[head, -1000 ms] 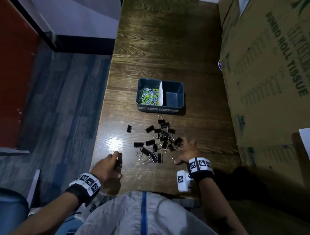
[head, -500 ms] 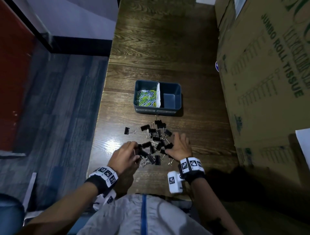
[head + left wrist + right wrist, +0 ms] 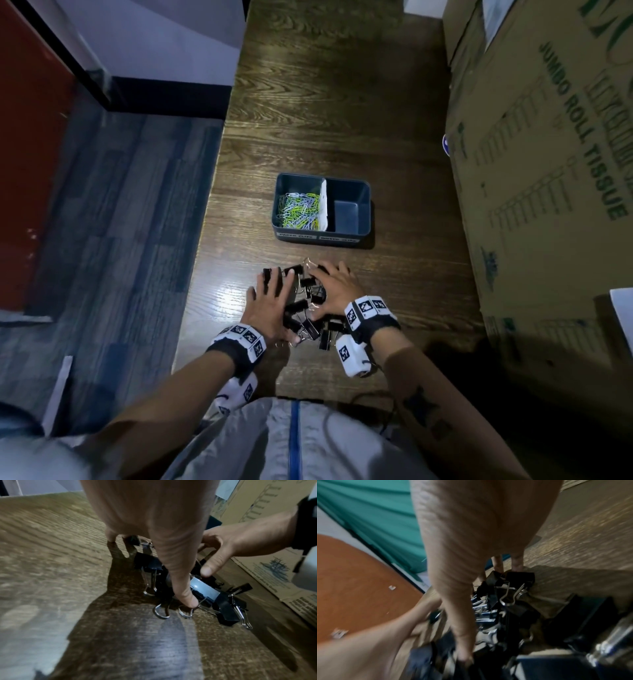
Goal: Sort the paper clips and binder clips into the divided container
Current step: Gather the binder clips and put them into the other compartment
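Observation:
A heap of black binder clips (image 3: 295, 306) lies on the wooden table (image 3: 342, 102), in front of the dark divided container (image 3: 322, 236). Its left compartment holds coloured paper clips (image 3: 299, 212); the right compartment (image 3: 350, 216) shows a bare floor. My left hand (image 3: 270, 294) lies with spread, straight fingers on the heap's left side. My right hand (image 3: 334, 287) cups the right side, fingers spread over the clips. In the left wrist view the left thumb (image 3: 181, 588) presses down beside a clip (image 3: 223, 609). The right wrist view shows clips (image 3: 513, 580) under the right hand (image 3: 471, 547).
Tall cardboard boxes (image 3: 548, 171) stand along the table's right side, close to the right hand. The table's left edge (image 3: 205, 240) drops to a grey floor. A white sheet (image 3: 621, 308) pokes in at the far right.
Both hands moved forward from the near edge onto the binder clips. The scattered clips, including the stray one at the left, are now drawn into a tighter heap between the hands.

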Tool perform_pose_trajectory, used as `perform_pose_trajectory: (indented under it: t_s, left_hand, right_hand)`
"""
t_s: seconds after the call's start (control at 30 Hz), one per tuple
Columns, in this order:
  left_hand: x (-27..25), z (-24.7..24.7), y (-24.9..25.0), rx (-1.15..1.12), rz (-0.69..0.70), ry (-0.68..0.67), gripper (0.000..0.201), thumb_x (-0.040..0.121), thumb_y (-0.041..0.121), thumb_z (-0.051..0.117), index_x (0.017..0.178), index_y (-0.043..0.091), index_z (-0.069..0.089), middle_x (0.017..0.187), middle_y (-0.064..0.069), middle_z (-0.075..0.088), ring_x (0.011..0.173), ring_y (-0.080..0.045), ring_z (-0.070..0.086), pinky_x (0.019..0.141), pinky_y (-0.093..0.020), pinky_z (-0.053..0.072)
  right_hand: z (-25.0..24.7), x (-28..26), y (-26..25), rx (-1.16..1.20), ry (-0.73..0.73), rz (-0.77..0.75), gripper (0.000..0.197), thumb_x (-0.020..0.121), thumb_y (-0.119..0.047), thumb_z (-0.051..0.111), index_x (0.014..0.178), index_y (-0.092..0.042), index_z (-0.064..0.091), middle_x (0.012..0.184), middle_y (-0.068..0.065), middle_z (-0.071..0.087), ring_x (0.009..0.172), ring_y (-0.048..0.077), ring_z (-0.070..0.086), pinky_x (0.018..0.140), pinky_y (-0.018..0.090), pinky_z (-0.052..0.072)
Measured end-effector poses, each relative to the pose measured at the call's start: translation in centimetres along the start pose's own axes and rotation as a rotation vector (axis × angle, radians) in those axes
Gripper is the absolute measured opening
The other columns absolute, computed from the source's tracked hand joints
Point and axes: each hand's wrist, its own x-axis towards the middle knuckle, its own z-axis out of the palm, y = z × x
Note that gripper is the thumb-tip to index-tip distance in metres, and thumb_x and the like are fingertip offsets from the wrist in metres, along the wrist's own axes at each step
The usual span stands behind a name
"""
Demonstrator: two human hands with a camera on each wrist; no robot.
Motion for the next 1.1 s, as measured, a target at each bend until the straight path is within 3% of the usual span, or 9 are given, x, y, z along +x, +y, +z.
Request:
perform_pose_trajectory:
  t_s: [0.1, 0.23, 0.4, 0.57, 0.67, 0.8, 0.9, 0.97, 1.1]
  left_hand:
    - [0.5, -0.1, 0.3, -0.024, 0.107, 0.066, 0.140, 0.057, 0.055, 0.085, 0.152, 0.027, -0.013, 0.161, -0.012, -0.011, 0.146, -0.037, -0.002, 0.117, -0.053, 0.019]
    - [0.6, -0.1, 0.5, -0.074, 0.189, 0.141, 0.107, 0.074, 0.042, 0.079, 0.154, 0.021, 0.012, 0.158, -0.010, 0.015, 0.134, -0.032, 0.024, 0.107, -0.045, 0.037]
    - [-0.6, -0.2, -0.5, -0.078, 0.181, 0.212, 0.098, 0.077, 0.054, 0.071, 0.152, 0.026, 0.014, 0.153, -0.006, 0.027, 0.134, -0.025, 0.029, 0.104, -0.045, 0.040]
    - [-2.8, -0.2, -2.4, -0.066, -0.029, 0.167, 0.120, 0.059, 0.068, 0.076, 0.150, 0.026, 0.010, 0.151, -0.008, 0.024, 0.132, -0.031, 0.033, 0.099, -0.049, 0.042]
    - [-3.9, 0.4, -2.7, -0.165, -0.091, 0.081, 0.120, 0.051, 0.050, 0.089, 0.142, 0.030, 0.013, 0.135, -0.008, 0.028, 0.116, -0.029, 0.044, 0.082, -0.045, 0.053]
    - [-4.6, 1.4, -1.5, -0.352, 0.019, 0.143, 0.092, 0.057, 0.016, 0.083, 0.130, 0.033, 0.029, 0.118, -0.001, 0.032, 0.087, -0.018, 0.054, 0.070, -0.038, 0.058]
    - [-4.6, 1.7, -0.6, -0.412, 0.090, 0.127, 0.087, 0.071, 0.009, 0.076, 0.137, 0.035, 0.025, 0.124, 0.002, 0.030, 0.092, -0.018, 0.056, 0.077, -0.032, 0.058]
    - [-4.6, 1.6, -0.4, -0.440, 0.119, 0.128, 0.081, 0.076, 0.011, 0.073, 0.137, 0.038, 0.026, 0.125, 0.003, 0.031, 0.089, -0.016, 0.058, 0.072, -0.026, 0.056]
    - [-3.8, 0.0, -0.9, -0.232, 0.028, 0.202, 0.092, 0.077, 0.048, 0.073, 0.147, 0.027, 0.017, 0.136, -0.002, 0.033, 0.109, -0.020, 0.051, 0.079, -0.032, 0.052]
  right_hand:
    - [1.7, -0.8, -0.2, -0.034, 0.089, -0.063, 0.088, 0.065, -0.023, 0.088, 0.141, -0.027, 0.044, 0.152, 0.001, 0.029, 0.136, 0.031, 0.026, 0.112, 0.054, 0.032]
    - [2.5, -2.0, -0.2, 0.094, 0.206, -0.099, 0.067, 0.070, -0.019, 0.084, 0.131, -0.027, 0.058, 0.141, -0.003, 0.045, 0.126, 0.025, 0.039, 0.105, 0.047, 0.037]
    - [1.7, -4.7, 2.5, 0.341, 0.309, 0.241, 0.083, 0.070, -0.033, 0.087, 0.142, -0.034, 0.045, 0.145, -0.001, 0.039, 0.133, 0.026, 0.040, 0.108, 0.050, 0.041]
    - [3.1, -9.1, 5.3, 0.414, 0.038, 0.525, 0.113, 0.052, -0.015, 0.095, 0.140, -0.041, 0.029, 0.149, 0.010, 0.022, 0.136, 0.042, 0.036, 0.106, 0.059, 0.043]
    - [5.6, -10.6, 4.7, 0.380, -0.005, 0.536, 0.118, 0.047, -0.001, 0.092, 0.131, -0.052, 0.026, 0.141, 0.012, 0.023, 0.119, 0.045, 0.052, 0.091, 0.056, 0.055]
    - [7.7, -9.6, 2.9, 0.346, 0.207, 0.520, 0.117, 0.066, 0.022, 0.069, 0.142, -0.051, 0.019, 0.139, 0.012, 0.027, 0.097, 0.034, 0.062, 0.075, 0.046, 0.061]
    - [7.2, -9.0, 1.8, 0.366, 0.230, 0.473, 0.103, 0.077, 0.018, 0.065, 0.150, -0.041, 0.024, 0.147, 0.013, 0.031, 0.114, 0.030, 0.057, 0.087, 0.034, 0.054]
    - [6.6, -8.9, 1.7, 0.392, 0.203, 0.447, 0.102, 0.077, 0.012, 0.072, 0.152, -0.039, 0.023, 0.149, 0.013, 0.031, 0.121, 0.029, 0.053, 0.083, 0.030, 0.048]
    - [4.7, -8.5, 2.4, 0.361, 0.163, 0.505, 0.121, 0.060, -0.016, 0.093, 0.148, -0.043, 0.015, 0.150, 0.011, 0.023, 0.133, 0.038, 0.039, 0.099, 0.056, 0.048]
